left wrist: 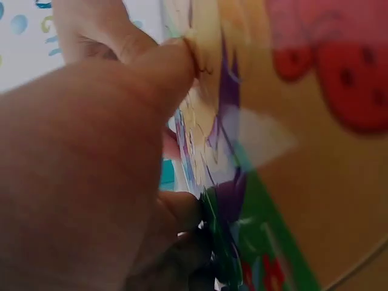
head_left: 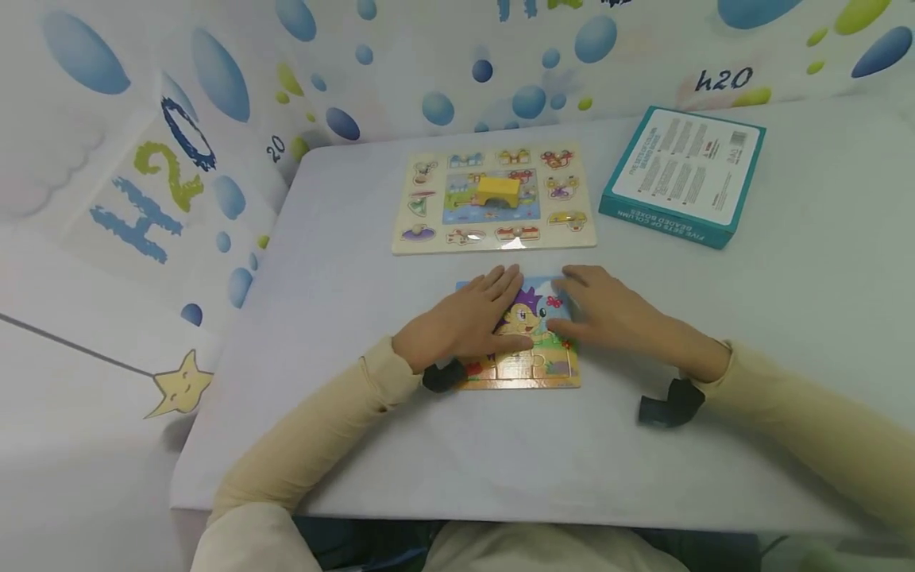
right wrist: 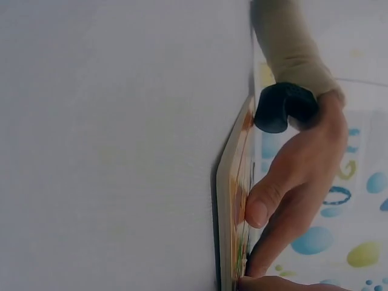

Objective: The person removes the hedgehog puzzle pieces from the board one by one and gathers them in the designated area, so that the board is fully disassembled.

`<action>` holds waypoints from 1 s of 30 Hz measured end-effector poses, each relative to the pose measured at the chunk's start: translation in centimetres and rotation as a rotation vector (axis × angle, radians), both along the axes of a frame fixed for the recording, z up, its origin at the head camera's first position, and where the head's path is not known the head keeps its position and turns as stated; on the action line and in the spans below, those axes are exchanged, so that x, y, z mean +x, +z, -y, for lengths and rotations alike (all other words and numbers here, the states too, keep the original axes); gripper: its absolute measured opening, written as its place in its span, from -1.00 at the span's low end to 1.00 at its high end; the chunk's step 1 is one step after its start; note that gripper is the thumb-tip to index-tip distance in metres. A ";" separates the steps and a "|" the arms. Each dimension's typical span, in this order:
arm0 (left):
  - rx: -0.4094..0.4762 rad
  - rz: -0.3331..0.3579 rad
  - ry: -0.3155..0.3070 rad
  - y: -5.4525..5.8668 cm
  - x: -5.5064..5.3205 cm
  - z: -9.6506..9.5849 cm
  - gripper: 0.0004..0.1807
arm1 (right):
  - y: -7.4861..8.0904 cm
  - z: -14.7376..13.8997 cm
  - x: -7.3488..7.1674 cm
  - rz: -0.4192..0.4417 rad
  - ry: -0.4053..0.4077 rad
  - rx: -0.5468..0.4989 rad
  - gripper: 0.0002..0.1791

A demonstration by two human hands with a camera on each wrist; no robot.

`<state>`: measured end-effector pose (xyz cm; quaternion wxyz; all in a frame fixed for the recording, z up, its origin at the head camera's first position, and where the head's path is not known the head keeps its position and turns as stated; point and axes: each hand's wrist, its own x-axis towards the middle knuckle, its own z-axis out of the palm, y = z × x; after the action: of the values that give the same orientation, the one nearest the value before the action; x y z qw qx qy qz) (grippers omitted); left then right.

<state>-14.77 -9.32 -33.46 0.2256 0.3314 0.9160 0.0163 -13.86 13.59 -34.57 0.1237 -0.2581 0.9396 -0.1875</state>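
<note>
A jigsaw puzzle [head_left: 518,372] with a cartoon character with purple hair lies in its flat tray on the table. My left hand [head_left: 465,319] rests across its left part, fingers extended and thumb pointing right. Over the puzzle's right edge lies my right hand [head_left: 615,314], with its fingertips and thumb on the picture. Both hands hide parts of the puzzle. Close up in the left wrist view, the left thumb [left wrist: 167,70] touches the glossy puzzle surface. The right wrist view shows the puzzle's pale side edge [right wrist: 224,182] down on the table.
Behind the puzzle lies a wooden peg board [head_left: 493,245] with vehicle pieces, and a yellow arched block [head_left: 498,191] on it. A teal and white box [head_left: 686,171] stands at the back right. Patterned cloth [head_left: 457,71] hangs behind the white table [head_left: 336,238].
</note>
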 end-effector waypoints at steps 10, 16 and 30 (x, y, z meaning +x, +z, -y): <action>0.038 -0.005 0.003 0.0 0.5 0.2 0.05 | 0.4 0.1 0.0 0.011 0.002 -0.045 -0.32; 0.041 0.011 0.011 -0.2 0.4 0.2 0.04 | 0.6 0.2 -0.9 0.054 0.050 -0.087 -0.38; 0.031 0.013 0.013 -0.2 0.0 0.1 0.03 | 0.8 0.6 -2.0 0.094 -0.007 -0.120 -0.32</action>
<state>-14.81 -9.46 -33.70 0.2264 0.3290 0.9162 0.0341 -15.85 13.00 -33.82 0.1514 -0.2528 0.9207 -0.2558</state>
